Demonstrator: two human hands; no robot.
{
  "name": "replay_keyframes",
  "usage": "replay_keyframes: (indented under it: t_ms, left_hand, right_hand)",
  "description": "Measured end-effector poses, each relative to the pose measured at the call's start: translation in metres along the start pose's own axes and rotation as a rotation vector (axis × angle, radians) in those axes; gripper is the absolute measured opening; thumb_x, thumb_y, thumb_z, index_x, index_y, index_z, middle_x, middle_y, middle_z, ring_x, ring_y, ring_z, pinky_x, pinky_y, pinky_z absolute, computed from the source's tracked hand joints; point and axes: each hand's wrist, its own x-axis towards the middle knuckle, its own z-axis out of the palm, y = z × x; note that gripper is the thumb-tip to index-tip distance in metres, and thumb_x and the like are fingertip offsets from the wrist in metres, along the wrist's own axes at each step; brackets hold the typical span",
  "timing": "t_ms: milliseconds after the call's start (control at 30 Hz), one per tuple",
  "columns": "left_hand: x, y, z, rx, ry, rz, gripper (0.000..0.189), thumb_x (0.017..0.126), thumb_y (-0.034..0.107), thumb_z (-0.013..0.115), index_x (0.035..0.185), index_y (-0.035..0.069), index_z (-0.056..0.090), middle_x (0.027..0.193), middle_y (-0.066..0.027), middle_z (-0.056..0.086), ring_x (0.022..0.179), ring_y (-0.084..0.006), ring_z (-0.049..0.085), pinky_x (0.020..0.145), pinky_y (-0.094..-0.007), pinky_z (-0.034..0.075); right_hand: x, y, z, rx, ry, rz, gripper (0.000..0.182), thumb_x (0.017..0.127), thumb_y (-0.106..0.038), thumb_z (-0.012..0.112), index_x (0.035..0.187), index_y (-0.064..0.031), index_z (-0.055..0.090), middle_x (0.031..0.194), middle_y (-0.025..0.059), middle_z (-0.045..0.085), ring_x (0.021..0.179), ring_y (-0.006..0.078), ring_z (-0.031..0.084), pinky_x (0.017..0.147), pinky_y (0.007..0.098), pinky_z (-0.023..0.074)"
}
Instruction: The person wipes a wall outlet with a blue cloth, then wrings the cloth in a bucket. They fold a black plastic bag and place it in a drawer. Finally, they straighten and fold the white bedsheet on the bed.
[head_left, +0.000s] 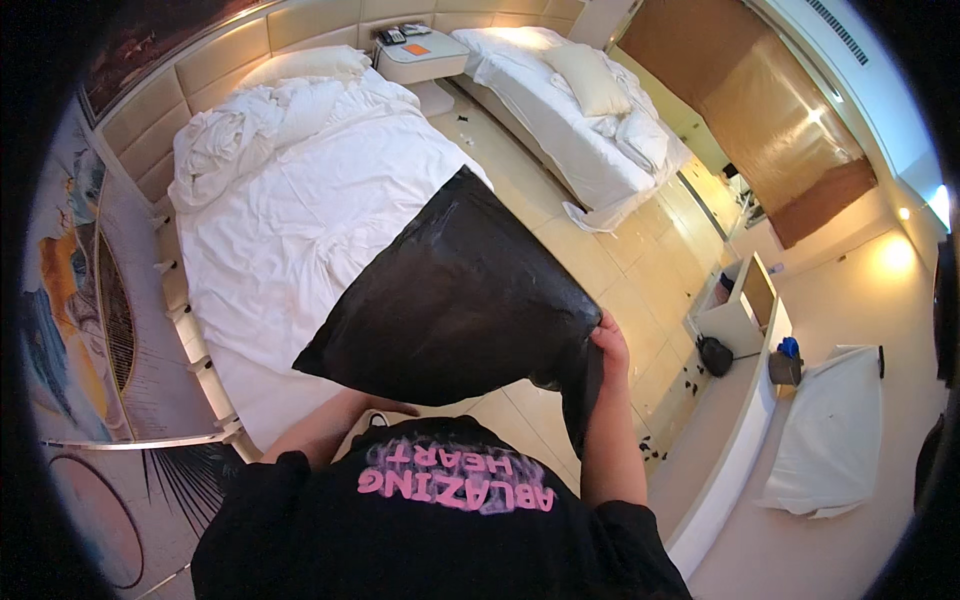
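Observation:
A black plastic bag (457, 292) is spread out in front of me, between my body and the bed. My right hand (613, 343) pinches its right corner between thumb and fingers, and a loose fold of the plastic hangs down along my forearm. Below the bag's lower edge my left hand (395, 406) shows only in part. The plastic covers the rest of it, so its grip is hidden. Behind the bag lies a bed with a rumpled white sheet (255, 262) and a bunched white duvet (225, 146).
A second bed (540, 127) with a pillow (589, 79) stands beyond a white nightstand (420, 60) bearing a telephone (391, 36). Dark scraps (694, 379) litter the tiled floor (637, 300) to my right. Along the right wall runs a white shelf (739, 450) with a bin (785, 367).

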Motion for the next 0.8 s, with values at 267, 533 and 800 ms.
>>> replay_keyframes:
  t_ms: [267, 533, 800]
  left_hand:
    - [-0.001, 0.086, 0.034, 0.278, -0.398, 0.201, 0.071, 0.081, 0.036, 0.069, 0.138, 0.007, 0.037, 0.135, -0.0129, 0.045, 0.125, -0.0299, 0.039, 0.106, -0.0404, 0.030]
    - [0.014, 0.022, 0.054, 0.229, -0.136, -0.011, 0.090, 0.075, 0.039, 0.074, 0.144, 0.004, 0.027, 0.145, -0.0132, 0.033, 0.139, -0.0315, 0.021, 0.114, -0.0369, 0.015]
    - [0.055, 0.009, 0.044, -0.628, -0.014, 0.050, 0.104, 0.070, 0.023, 0.081, 0.146, 0.003, 0.013, 0.150, -0.0142, 0.024, 0.138, -0.0290, 0.023, 0.114, -0.0379, 0.017]
  right_hand:
    - [0.003, -0.007, 0.011, 0.040, 0.178, -0.088, 0.047, 0.082, -0.018, 0.050, 0.125, 0.0016, 0.045, 0.120, 0.0185, 0.056, 0.110, 0.0328, 0.055, 0.098, 0.0440, 0.0425]
    - [0.007, -0.005, 0.006, 0.161, 0.165, -0.054, 0.044, 0.086, -0.016, 0.047, 0.128, -0.0025, 0.045, 0.123, 0.0152, 0.056, 0.112, 0.0314, 0.055, 0.101, 0.0439, 0.0410]
    - [0.010, -0.014, 0.020, 0.127, 0.207, -0.092, 0.049, 0.083, -0.016, 0.049, 0.129, -0.0004, 0.043, 0.122, 0.0167, 0.056, 0.108, 0.0339, 0.056, 0.096, 0.0451, 0.0439]
